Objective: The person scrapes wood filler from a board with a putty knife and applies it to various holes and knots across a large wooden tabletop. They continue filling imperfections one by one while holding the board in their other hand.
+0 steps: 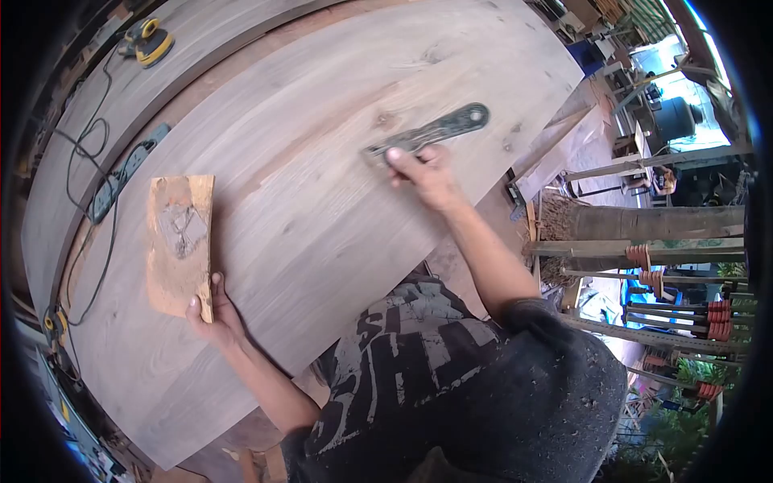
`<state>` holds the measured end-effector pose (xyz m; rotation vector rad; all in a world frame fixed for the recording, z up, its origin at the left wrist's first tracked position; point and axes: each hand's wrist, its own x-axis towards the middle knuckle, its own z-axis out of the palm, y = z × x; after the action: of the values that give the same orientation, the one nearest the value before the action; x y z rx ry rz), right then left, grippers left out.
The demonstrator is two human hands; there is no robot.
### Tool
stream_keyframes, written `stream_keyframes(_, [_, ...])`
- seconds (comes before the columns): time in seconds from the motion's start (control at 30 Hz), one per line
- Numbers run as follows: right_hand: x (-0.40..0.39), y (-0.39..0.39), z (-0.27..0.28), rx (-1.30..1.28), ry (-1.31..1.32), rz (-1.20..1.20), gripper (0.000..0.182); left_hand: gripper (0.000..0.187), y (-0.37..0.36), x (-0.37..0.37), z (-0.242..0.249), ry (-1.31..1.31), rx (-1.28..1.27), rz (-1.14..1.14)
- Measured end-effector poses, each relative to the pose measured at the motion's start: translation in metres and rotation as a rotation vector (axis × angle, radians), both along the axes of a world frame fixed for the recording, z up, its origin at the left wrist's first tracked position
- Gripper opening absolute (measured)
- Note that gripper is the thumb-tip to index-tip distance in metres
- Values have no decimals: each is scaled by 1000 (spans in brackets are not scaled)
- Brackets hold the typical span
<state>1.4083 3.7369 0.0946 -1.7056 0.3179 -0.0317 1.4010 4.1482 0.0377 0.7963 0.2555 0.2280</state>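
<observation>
My left hand [216, 312] grips the lower end of a thin wooden board [179, 278], thumb on its face and fingers behind. A patch of greyish filler paste [183, 229] lies on the upper half of that board. In my right hand [427, 173] is a putty knife [451, 123] with a dark handle; thumb and fingers close around it near the blade, and the handle points up and right. Its blade end is over a large wooden tabletop [322, 217], close to a knot [382, 119] and slightly blurred.
Beyond the tabletop runs a second long wooden slab [193, 52] with a yellow and black sander [150, 43] on it. A power strip [125, 173] and dark cables [88, 133] lie between the slabs on the left. Several clamps with orange parts [713, 322] stand at the right.
</observation>
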Motion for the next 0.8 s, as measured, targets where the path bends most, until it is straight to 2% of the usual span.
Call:
stream_keyframes(0.07, [1, -19, 9, 146, -100, -174, 28, 58, -1, -2, 6, 21, -12, -1])
stream_keyframes(0.2, [21, -58, 20, 215, -148, -201, 18, 63, -15, -1, 25, 3, -7, -14])
stream_keyframes(0.27, [37, -73, 26, -23, -180, -231, 21, 62, -25, -4, 36, -16, -5, -11])
stream_keyframes(0.3, [49, -81, 29, -16, -181, -219, 21, 62, -30, -4, 38, -27, -8, -13])
stream_keyframes(0.37, [78, -94, 33, -507, -133, -101, 22, 61, -38, -1, 39, -26, -5, 29])
stream_keyframes(0.43, [115, -104, 19, -473, -212, -16, 18, 60, -47, 0, 33, -12, -5, 77])
stream_keyframes(0.5, [151, -119, -4, -758, -493, 255, 14, 59, -53, 1, 20, -6, -4, 70])
stream_keyframes(0.57, [170, -114, -1, -770, -572, 374, 17, 57, -71, 0, 19, 23, 4, 127])
stream_keyframes(0.63, [192, -102, -13, -893, -621, 540, 33, 56, -78, 4, 13, 6, -27, 201])
stream_keyframes(0.73, [217, -81, -27, -917, -669, 646, 27, 53, -85, 16, 13, 40, 38, 328])
stream_keyframes(0.8, [221, -76, -34, -924, -656, 685, 26, 53, -73, 13, 2, 28, 58, 299])
